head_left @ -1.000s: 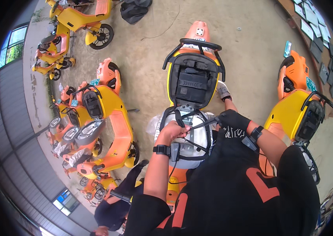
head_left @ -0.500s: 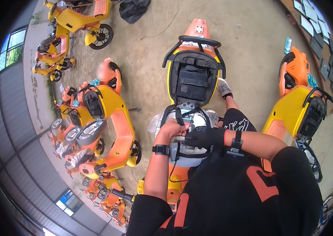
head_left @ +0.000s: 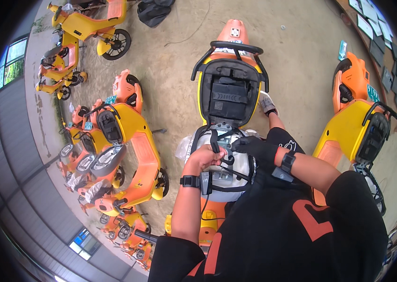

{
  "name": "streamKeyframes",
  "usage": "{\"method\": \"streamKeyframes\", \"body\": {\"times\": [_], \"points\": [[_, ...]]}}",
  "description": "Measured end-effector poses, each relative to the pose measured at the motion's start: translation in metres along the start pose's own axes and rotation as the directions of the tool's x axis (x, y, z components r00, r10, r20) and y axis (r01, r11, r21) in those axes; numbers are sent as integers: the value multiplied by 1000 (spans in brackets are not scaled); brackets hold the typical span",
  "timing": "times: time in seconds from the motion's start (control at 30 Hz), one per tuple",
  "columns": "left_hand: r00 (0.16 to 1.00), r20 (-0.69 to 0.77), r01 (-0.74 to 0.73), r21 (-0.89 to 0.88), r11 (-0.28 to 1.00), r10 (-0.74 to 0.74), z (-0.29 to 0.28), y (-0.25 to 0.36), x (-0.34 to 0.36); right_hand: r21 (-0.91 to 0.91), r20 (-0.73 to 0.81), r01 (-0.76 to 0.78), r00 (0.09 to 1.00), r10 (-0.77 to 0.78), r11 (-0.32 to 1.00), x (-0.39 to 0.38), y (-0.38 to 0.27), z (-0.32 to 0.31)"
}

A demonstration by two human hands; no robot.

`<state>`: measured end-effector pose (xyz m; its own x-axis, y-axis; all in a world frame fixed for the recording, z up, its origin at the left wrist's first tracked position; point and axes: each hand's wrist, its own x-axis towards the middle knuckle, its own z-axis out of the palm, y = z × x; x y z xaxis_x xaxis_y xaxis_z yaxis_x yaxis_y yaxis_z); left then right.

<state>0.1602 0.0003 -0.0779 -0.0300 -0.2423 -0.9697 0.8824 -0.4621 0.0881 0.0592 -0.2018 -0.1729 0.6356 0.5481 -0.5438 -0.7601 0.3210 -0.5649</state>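
In front of me stands an orange and yellow scooter, its seat [head_left: 219, 185] tipped open with the pale underside up. Black straps [head_left: 214, 141] lie across that underside, beside a metal hinge plate [head_left: 225, 127]. My bare left hand [head_left: 205, 157] is closed on a black strap, part of which loops out below the fingers. Just to the right, my right hand [head_left: 254, 148], in a black glove, has its fingers curled together over the seat near the straps; what they hold is hidden. Beyond both hands, the black storage compartment [head_left: 231, 89] is uncovered.
A black carry rail [head_left: 236, 46] rises behind the compartment. More scooters [head_left: 132, 127] stand in a row on the left, and another scooter [head_left: 344, 127] is on the right. Dark and white flat pieces [head_left: 377, 47] lie at the far right. My shoe [head_left: 269, 103] is beside the scooter.
My right hand has moved away from the seat's middle, farther up and to the right, uncovering straps and the pale underside. My left hand stays nearly in place on the strap.
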Motion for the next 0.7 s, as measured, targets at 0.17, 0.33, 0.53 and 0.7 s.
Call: {"method": "streamKeyframes", "body": {"times": [0.17, 0.33, 0.53, 0.7], "points": [[998, -47, -45, -90, 995, 41, -9, -11, 5, 292, 116, -10, 993, -25, 956, 2, -18, 38], [999, -37, -41, -49, 998, 39, -8, -9, 4, 488, 168, -131, 984, 55, 863, 11, -1, 48], [999, -21, -33, -20, 999, 32, -4, -6, -1, 392, 192, -82, 981, 6, 916, 1, -15, 50], [996, -26, -83, -9, 996, 83, -3, -7, 1, 230, 147, 20, 988, -55, 973, 2, -8, 61]]}}
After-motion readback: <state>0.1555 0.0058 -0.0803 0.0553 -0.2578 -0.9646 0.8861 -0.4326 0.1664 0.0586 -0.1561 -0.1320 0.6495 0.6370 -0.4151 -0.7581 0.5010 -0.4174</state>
